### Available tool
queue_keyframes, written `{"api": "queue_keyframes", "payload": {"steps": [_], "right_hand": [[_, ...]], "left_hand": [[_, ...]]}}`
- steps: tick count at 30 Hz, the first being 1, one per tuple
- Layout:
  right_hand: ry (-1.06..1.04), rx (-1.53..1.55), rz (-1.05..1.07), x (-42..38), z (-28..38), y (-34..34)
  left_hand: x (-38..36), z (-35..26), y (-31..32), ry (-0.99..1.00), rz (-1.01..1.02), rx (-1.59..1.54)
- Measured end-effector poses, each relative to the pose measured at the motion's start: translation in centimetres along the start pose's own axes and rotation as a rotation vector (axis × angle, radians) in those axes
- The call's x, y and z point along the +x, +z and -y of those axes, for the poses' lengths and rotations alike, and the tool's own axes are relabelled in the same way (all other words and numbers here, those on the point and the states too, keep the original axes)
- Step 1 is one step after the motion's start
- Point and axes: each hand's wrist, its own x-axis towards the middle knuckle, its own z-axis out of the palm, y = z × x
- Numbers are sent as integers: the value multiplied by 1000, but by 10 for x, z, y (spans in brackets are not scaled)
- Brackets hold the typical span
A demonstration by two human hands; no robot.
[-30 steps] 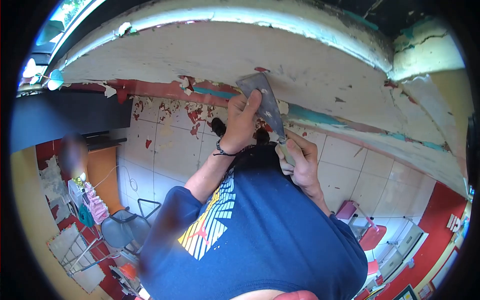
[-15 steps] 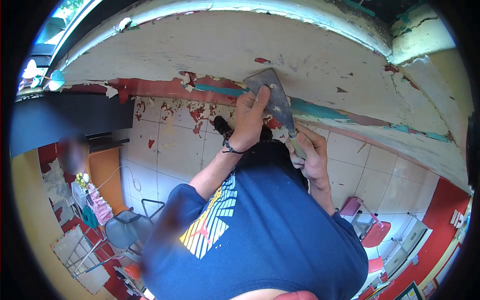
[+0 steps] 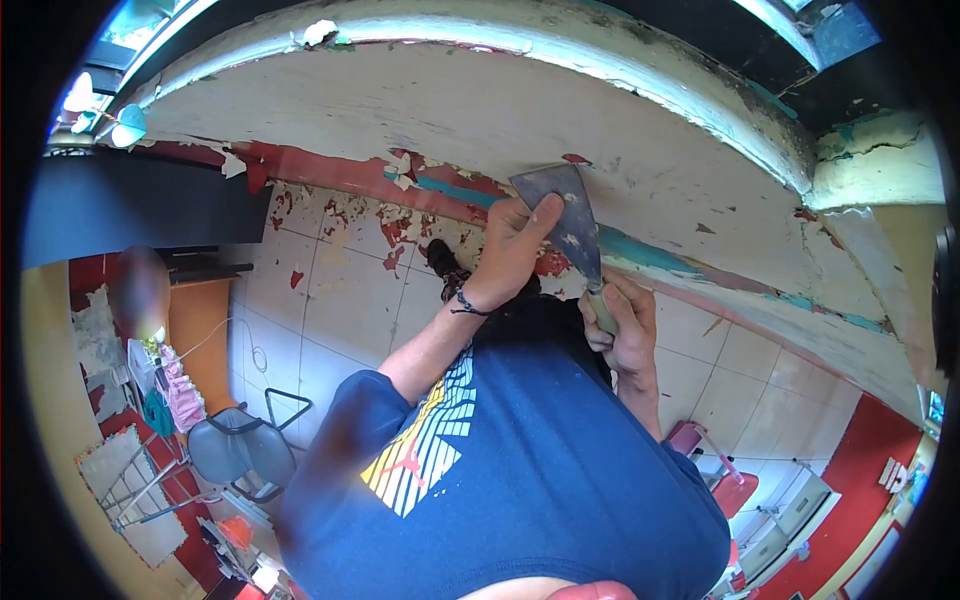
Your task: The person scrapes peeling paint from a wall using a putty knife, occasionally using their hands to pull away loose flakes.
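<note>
A wide paint scraper (image 3: 566,214) with a scuffed grey metal blade and a pale green handle is held in both hands against the wall (image 3: 420,115). My left hand (image 3: 510,255) grips the blade from the left, thumb pressed on its flat face. Around the handle, my right hand (image 3: 628,330) is closed. The blade's far edge lies at a small red patch (image 3: 576,158) in the off-white paint. Below the blade runs a strip of exposed teal paint (image 3: 650,252) and red paint (image 3: 315,168) with ragged edges.
Paint flakes (image 3: 390,225) litter the tiled floor (image 3: 330,290) along the wall. A pale ledge (image 3: 450,35) runs above. At left stand a dark panel (image 3: 140,210), an orange desk (image 3: 200,340) and a grey chair (image 3: 240,450). A red chair (image 3: 735,492) is at lower right.
The whole view has shifted, with the wall lower and further right. The blade's edge is now nearer the small red patch. Both hands keep their hold on the scraper.
</note>
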Motion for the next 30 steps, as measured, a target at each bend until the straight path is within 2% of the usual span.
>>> {"api": "queue_keyframes", "payload": {"steps": [4, 11, 16, 19, 22, 25, 30], "right_hand": [[-10, 13, 0, -1, -2, 3], [26, 40, 35, -2, 2, 1], [67, 127, 60, -7, -3, 9], [61, 50, 65, 1, 2, 8], [-18, 17, 51, 1, -3, 8], [60, 82, 20, -8, 1, 14], [3, 9, 40, 1, 0, 8]], "left_hand": [[0, -1, 3, 7, 11, -141], [-2, -3, 7, 48, -2, -122], [-8, 5, 3, 98, -117, -1], [-3, -3, 6, 118, -115, -34], [-3, 3, 4, 78, -124, -94], [-8, -1, 10, 81, -178, -59], [-3, -4, 8, 51, -109, -69]]}}
